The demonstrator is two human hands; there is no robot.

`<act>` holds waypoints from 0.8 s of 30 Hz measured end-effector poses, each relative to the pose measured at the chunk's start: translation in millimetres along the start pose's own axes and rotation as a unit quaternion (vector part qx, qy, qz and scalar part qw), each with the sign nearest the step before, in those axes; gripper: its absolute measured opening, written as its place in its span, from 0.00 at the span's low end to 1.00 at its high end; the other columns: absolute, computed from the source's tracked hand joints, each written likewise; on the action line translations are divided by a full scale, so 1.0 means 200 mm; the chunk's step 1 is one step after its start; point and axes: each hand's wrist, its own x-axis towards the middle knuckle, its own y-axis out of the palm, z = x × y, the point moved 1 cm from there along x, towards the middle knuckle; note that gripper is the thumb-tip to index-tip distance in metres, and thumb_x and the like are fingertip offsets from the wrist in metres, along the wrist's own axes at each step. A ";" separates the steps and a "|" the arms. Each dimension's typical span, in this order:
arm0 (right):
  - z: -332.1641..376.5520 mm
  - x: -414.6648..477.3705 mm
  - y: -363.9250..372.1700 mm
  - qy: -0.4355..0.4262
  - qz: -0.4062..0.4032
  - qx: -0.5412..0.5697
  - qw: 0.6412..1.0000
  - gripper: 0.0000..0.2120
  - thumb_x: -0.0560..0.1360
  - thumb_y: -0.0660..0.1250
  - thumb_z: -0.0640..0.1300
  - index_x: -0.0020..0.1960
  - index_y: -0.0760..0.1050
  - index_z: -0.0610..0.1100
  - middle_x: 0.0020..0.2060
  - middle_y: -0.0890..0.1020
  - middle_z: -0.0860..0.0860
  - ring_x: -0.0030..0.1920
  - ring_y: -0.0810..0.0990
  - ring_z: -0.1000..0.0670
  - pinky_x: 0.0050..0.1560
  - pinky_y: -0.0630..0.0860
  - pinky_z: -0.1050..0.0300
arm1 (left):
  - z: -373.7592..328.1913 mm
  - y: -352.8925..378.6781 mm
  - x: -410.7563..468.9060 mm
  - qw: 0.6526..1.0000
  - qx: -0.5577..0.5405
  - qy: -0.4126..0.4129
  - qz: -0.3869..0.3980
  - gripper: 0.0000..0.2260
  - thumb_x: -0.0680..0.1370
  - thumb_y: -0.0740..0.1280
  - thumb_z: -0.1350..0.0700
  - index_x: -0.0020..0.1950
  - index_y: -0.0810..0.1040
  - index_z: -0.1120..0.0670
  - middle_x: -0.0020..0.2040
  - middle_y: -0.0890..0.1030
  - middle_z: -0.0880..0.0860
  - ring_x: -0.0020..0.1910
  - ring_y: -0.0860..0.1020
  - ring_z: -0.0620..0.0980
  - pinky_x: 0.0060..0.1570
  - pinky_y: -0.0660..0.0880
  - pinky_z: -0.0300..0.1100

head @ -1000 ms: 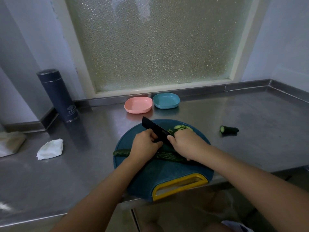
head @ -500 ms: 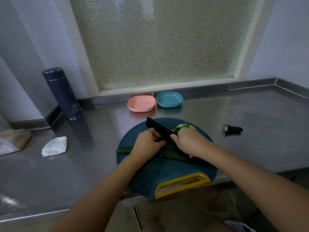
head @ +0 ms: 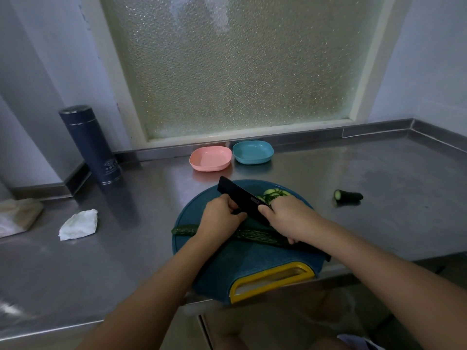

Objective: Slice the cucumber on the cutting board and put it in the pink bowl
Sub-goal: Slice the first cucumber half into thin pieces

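A long dark green cucumber (head: pixel 255 236) lies across the round blue cutting board (head: pixel 227 269). My left hand (head: pixel 219 218) grips it near its left part, fingers curled over it. My right hand (head: pixel 290 218) holds a black knife (head: pixel 240 195); the blade points up-left between the two hands, above the cucumber. Several pale cucumber slices (head: pixel 274 193) lie at the board's far edge, behind my right hand. The pink bowl (head: pixel 210 159) stands behind the board and looks to hold nothing.
A blue bowl (head: pixel 253 152) sits right of the pink one. A cut cucumber end (head: pixel 348 196) lies on the steel counter to the right. At left are a dark flask (head: pixel 91 145), a crumpled tissue (head: pixel 78 224) and a beige cloth (head: pixel 17 215). The board's yellow handle (head: pixel 273 281) overhangs the counter edge.
Only my view has shifted a little. Both hands stay where they were on the cucumber and the knife.
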 end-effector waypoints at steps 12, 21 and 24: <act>0.07 0.07 0.05 0.005 -0.008 -0.011 1.000 0.23 0.82 0.50 0.53 0.35 0.69 0.41 0.26 0.74 0.45 0.23 0.75 0.48 0.36 0.80 0.52 | -0.02 0.00 0.00 0.999 0.034 0.005 0.007 0.14 0.70 0.72 0.54 0.50 0.74 0.58 0.46 0.78 0.52 0.45 0.76 0.49 0.41 0.74 0.41; 0.10 0.10 0.05 0.014 -0.005 -0.024 1.000 0.22 0.82 0.50 0.52 0.35 0.66 0.42 0.28 0.74 0.45 0.25 0.75 0.48 0.35 0.78 0.53 | -0.01 -0.08 -0.01 0.992 0.083 0.019 0.095 0.18 0.71 0.71 0.51 0.58 0.74 0.53 0.52 0.76 0.50 0.50 0.75 0.47 0.46 0.72 0.38; 0.09 0.11 0.05 0.023 0.007 -0.017 1.000 0.22 0.82 0.50 0.53 0.35 0.67 0.41 0.27 0.75 0.44 0.24 0.76 0.47 0.33 0.77 0.54 | -0.01 -0.09 -0.02 0.993 0.078 0.021 0.084 0.17 0.72 0.71 0.54 0.60 0.76 0.53 0.47 0.76 0.48 0.47 0.74 0.45 0.44 0.70 0.36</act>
